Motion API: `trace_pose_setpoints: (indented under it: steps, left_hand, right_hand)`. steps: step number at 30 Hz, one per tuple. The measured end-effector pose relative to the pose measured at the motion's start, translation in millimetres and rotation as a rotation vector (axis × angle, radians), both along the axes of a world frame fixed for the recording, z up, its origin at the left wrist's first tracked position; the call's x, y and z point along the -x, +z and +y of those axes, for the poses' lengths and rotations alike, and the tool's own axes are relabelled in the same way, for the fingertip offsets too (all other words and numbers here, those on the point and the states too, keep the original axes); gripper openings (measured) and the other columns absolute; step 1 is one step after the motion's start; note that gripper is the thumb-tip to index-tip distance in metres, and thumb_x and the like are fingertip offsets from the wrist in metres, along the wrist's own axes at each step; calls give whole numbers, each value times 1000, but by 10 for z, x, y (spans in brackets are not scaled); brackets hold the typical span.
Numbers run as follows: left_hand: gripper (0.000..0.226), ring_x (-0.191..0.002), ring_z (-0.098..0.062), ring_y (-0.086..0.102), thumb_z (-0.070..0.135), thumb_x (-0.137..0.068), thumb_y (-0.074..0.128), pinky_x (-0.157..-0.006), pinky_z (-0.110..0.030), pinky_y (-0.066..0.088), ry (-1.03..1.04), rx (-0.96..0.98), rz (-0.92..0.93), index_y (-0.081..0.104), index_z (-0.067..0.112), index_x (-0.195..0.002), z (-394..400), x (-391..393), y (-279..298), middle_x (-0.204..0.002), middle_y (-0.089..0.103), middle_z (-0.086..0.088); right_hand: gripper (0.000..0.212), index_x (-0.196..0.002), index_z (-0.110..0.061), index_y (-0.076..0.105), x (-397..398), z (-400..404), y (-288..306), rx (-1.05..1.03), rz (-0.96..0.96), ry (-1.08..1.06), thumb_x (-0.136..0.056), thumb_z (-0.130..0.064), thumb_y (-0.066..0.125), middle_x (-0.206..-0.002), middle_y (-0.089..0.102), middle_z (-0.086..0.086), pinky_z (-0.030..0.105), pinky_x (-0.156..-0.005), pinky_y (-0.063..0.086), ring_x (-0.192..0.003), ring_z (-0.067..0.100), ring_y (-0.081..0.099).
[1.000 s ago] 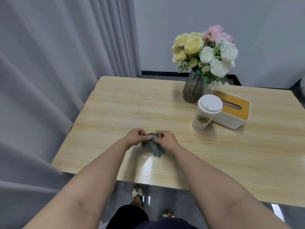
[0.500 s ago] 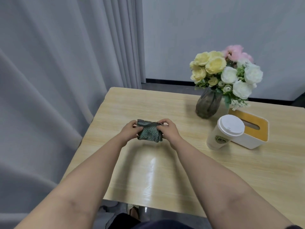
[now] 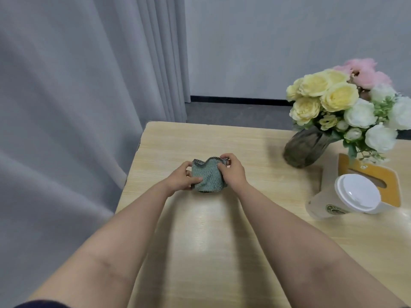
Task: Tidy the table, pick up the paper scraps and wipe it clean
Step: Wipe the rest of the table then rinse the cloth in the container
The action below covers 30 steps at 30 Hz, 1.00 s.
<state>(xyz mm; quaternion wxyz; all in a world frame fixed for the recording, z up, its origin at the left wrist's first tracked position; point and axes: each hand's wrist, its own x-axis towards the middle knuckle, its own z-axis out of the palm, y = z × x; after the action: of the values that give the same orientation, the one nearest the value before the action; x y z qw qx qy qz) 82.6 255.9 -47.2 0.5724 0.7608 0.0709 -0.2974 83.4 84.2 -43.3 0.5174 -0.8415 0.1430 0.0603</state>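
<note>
A small grey-green cleaning cloth [image 3: 208,176] with a dark stitched edge is bunched up between both hands, just above the light wooden table [image 3: 200,241]. My left hand [image 3: 182,180] grips its left side, thumb pressed on the front. My right hand [image 3: 232,171] pinches its upper right edge and side. No paper scraps show on the table surface in view.
A dark glass vase [image 3: 304,150] of yellow, white and pink flowers stands at the right. In front of it are a white tissue box with a yellow top [image 3: 369,176] and a lidded paper coffee cup [image 3: 347,200]. Grey curtains [image 3: 66,107] hang along the table's left edge.
Both hands have lifted the cloth off the table and carried it farther from me. The cloth is now spread a little wider between them. The camera view has swung up and to the left.
</note>
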Motion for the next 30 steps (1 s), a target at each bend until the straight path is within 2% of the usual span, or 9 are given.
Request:
trace_pose_setpoints:
  steps: [4,9,11,14,17,19,22,26,30]
  left_hand:
    - [31,-62,-12,53,4,-90,58,-52,-25,51,84,-89,-35,45,13,-116,-52,-221,-170,-72,48,-1]
    - [34,-63,-13,54,6,-92,55,-40,-18,47,179,-98,-73,44,7,-124,-209,-529,-272,-83,51,-3]
    - [41,-71,-17,57,8,-92,55,-51,-22,51,280,-61,-80,41,9,-130,-262,-622,-301,-100,52,-8]
    - [44,-112,-24,54,13,-92,56,-92,-28,42,277,-335,-233,43,8,-133,-180,-672,-479,-127,50,-12]
    - [45,-131,-24,39,13,-93,51,-109,-30,28,160,-551,-371,42,7,-137,31,-652,-651,-141,42,-10]
    - [47,-141,-24,23,19,-96,45,-115,-36,20,22,-724,-414,36,12,-142,200,-689,-733,-151,31,-7]
    - [50,-146,-22,5,25,-100,33,-117,-46,10,-82,-893,-396,25,18,-148,444,-772,-780,-158,14,0]
    - [52,-147,-20,-3,31,-101,24,-118,-45,2,-177,-1024,-399,13,22,-151,651,-882,-809,-159,1,4]
    - [54,-146,-18,-6,36,-101,18,-118,-43,-1,-208,-1066,-404,7,23,-151,810,-1025,-909,-159,-3,4]
  right_hand:
    - [25,-117,-11,56,-228,-25,-129,66,36,20,-92,-14,56,-106,58,4,19,-71,31,-91,16,49]
    - [36,-128,-11,47,-628,-80,-253,97,3,40,-93,-13,54,-127,54,12,25,-90,35,-116,27,50]
    - [51,-140,-12,34,-753,-105,-303,221,-33,48,-93,-18,53,-143,36,13,29,-104,28,-130,27,36]
    - [62,-147,-17,23,-767,-111,-468,568,-54,254,-94,-40,47,-156,13,9,40,-116,16,-143,27,12]
    - [67,-150,-29,12,-670,34,-747,717,-2,554,-93,-61,29,-159,-1,1,43,-118,-2,-146,20,-8]
    - [69,-149,-36,5,-642,135,-911,746,38,592,-90,-69,18,-158,-10,-3,44,-117,-11,-144,18,-19]
    - [63,-147,-40,-1,-702,165,-1010,807,40,553,-91,-67,11,-157,-13,-6,45,-115,-15,-143,19,-22]
    - [55,-148,-37,-3,-892,51,-1056,861,22,505,-97,-55,11,-158,-11,-5,40,-117,-12,-144,16,-18]
    - [58,-150,-26,-1,-1141,-70,-1056,892,105,278,-99,-49,11,-158,-9,0,39,-119,-6,-145,19,-13]
